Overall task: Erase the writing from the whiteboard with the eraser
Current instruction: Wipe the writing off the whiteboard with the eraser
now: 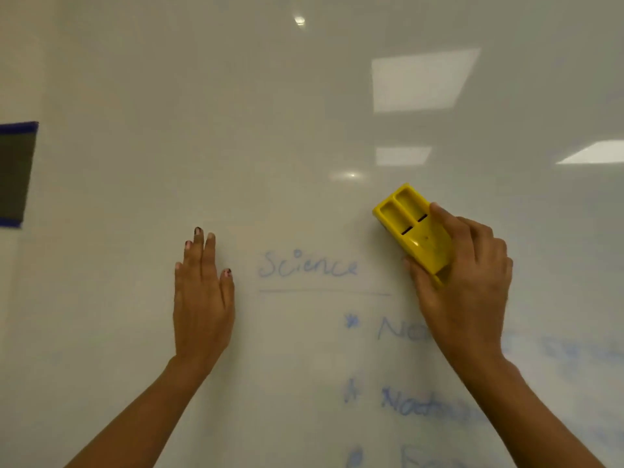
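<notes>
The white whiteboard fills the view. Blue writing reads "Science" with an underline, and below it run bulleted lines of blue text, partly smeared at the right. My right hand grips a yellow plastic eraser against the board, just up and to the right of the word "Science". My left hand lies flat on the board with straight fingers, left of the word, holding nothing.
A dark rectangle edged with blue tape is stuck at the board's left side. Ceiling light reflections show on the upper right of the board. A pale blue smear spreads over the lower right.
</notes>
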